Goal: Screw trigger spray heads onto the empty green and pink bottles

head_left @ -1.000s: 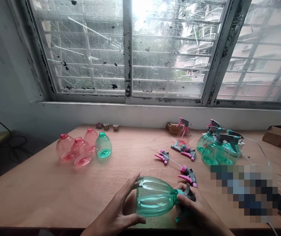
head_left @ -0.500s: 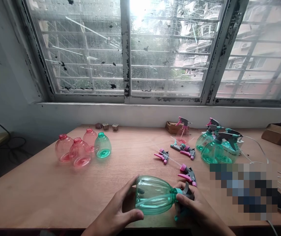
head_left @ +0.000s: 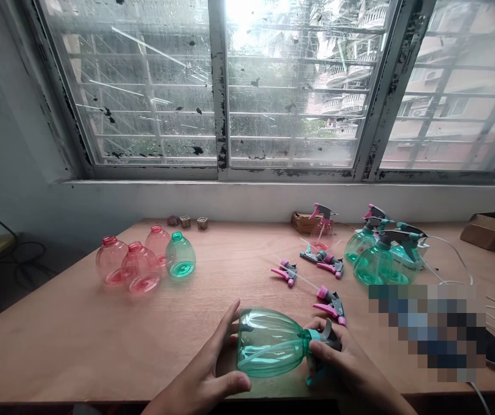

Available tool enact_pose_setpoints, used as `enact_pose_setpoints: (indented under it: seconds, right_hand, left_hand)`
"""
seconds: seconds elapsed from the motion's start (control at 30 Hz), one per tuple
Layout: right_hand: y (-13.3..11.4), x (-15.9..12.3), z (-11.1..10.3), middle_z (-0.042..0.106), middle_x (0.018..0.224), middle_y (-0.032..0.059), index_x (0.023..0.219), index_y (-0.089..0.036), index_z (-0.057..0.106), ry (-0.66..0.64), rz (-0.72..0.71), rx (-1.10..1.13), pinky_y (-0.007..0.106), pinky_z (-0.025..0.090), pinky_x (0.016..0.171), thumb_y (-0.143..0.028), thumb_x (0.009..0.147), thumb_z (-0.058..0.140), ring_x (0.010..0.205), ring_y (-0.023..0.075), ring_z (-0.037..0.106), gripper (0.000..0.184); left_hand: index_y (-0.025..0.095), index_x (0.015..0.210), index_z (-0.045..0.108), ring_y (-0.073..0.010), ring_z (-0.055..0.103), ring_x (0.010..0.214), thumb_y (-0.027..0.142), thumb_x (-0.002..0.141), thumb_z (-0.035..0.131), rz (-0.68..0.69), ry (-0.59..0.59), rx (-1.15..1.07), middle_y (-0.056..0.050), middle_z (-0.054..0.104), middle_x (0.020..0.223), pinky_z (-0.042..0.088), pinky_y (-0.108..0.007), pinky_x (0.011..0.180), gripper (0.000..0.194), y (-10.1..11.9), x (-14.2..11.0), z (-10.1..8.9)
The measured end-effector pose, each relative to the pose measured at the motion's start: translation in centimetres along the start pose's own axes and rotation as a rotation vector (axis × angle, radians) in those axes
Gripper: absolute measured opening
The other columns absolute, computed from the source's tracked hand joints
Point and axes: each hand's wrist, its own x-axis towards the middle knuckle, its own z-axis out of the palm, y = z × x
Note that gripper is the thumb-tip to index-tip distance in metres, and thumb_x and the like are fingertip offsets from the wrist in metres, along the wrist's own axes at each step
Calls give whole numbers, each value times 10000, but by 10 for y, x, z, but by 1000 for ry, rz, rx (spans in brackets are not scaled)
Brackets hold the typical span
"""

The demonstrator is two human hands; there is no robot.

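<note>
Lying on its side, the green bottle was held over the near edge of the table, and only small changes were to be caught! At the left hand the forefinger had been straightened upward; the fingers were spread around the base, thumb below, and whether the plastic was actually touched could not be told. No such slack on the other side: the sprayer was gripped by the right hand, its thumb pressed in by the collar, just as a second earlier.

And inside, the tube was shown more plainly than a second before, slanting through the lower half; a slight roll of the bottle might be read from that. Collar and neck were already met, so the joining was judged well advanced, though its tightness could not be made out.

Elsewhere nothing had been shifted: red bottles were left uncapped to the left, pink-trimmed sprayers were left loose beyond the right hand, and green bottles with sprayers were seen farther right.
</note>
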Motion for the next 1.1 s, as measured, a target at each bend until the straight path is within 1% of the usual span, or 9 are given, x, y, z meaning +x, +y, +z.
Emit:
enact_pose_setpoints:
  seconds: [0.07, 0.13, 0.27, 0.37, 0.57, 0.67, 0.73, 0.97, 1.1]
  right_hand:
    - [-2, -1, 2, 747, 658, 30, 959, -167, 594, 12, 7, 20, 291, 557, 585, -513, 807, 799, 602, 185, 673, 430]
    - [-3, -1, 4, 745, 647, 26, 961, -161, 600, 23, 8, 33, 289, 557, 583, -505, 799, 810, 597, 185, 677, 435]
    - [-5, -1, 5, 727, 604, 13, 958, -158, 595, 31, 14, 47, 297, 553, 563, -528, 790, 809, 555, 184, 667, 459]
    - [-5, -1, 5, 726, 600, 14, 971, -155, 597, 41, 17, 42, 281, 539, 553, -531, 783, 813, 557, 176, 656, 473]
    - [-9, -3, 7, 735, 614, 25, 976, -168, 601, 49, 20, 4, 319, 556, 585, -547, 767, 813, 586, 211, 680, 482]
    - [-11, -5, 9, 745, 636, 28, 976, -176, 606, 45, 46, -1, 321, 555, 591, -533, 739, 839, 603, 220, 689, 488]
    - [-12, -7, 9, 742, 635, 20, 967, -181, 613, 37, 60, -4, 313, 549, 578, -526, 714, 859, 595, 219, 689, 494]
    - [-8, -4, 9, 715, 556, -4, 1001, -167, 607, 11, 15, 19, 302, 542, 566, -544, 761, 823, 533, 191, 664, 496]
    - [-1, 0, 8, 662, 498, -33, 1013, -163, 584, 25, -10, 25, 319, 548, 547, -597, 861, 702, 473, 186, 642, 475]
  left_hand:
    - [320, 1598, 194, -336, 176, 1543, 524, 876, 729, -26, -6, 43, -39, 196, 1689, 151, -516, 1273, 922, 3, 0, -1]
    - [319, 1594, 215, -326, 144, 1551, 472, 888, 728, -49, -21, 84, -17, 190, 1691, 146, -502, 1276, 886, 5, 0, -2]
    - [406, 1587, 168, -299, 238, 1530, 269, 852, 765, -48, -30, 131, 32, 223, 1681, 271, -450, 1249, 956, 6, -1, 0]
    - [417, 1587, 147, -293, 275, 1518, 237, 854, 748, -30, -23, 178, 31, 203, 1686, 260, -449, 1253, 966, 4, -2, 1]
    - [338, 1610, 67, -342, 181, 1539, 375, 825, 798, -31, -27, 185, -25, 133, 1701, 141, -521, 1269, 1073, 5, -2, 0]
    - [288, 1614, 113, -364, 123, 1548, 493, 829, 778, -40, -36, 167, -52, 96, 1705, 98, -547, 1269, 1049, 5, -3, -2]
    - [288, 1609, 144, -356, 134, 1547, 492, 832, 779, -48, -49, 158, -58, 101, 1705, 101, -542, 1271, 1024, 4, -3, -3]
    - [332, 1534, 288, -331, 352, 1471, 276, 776, 853, -28, -62, 70, -70, 386, 1593, 238, -498, 1246, 947, 11, -3, 2]
    - [324, 1504, 326, -346, 379, 1452, 247, 746, 875, -2, -12, 72, -80, 430, 1554, 250, -501, 1243, 939, 15, -2, 7]
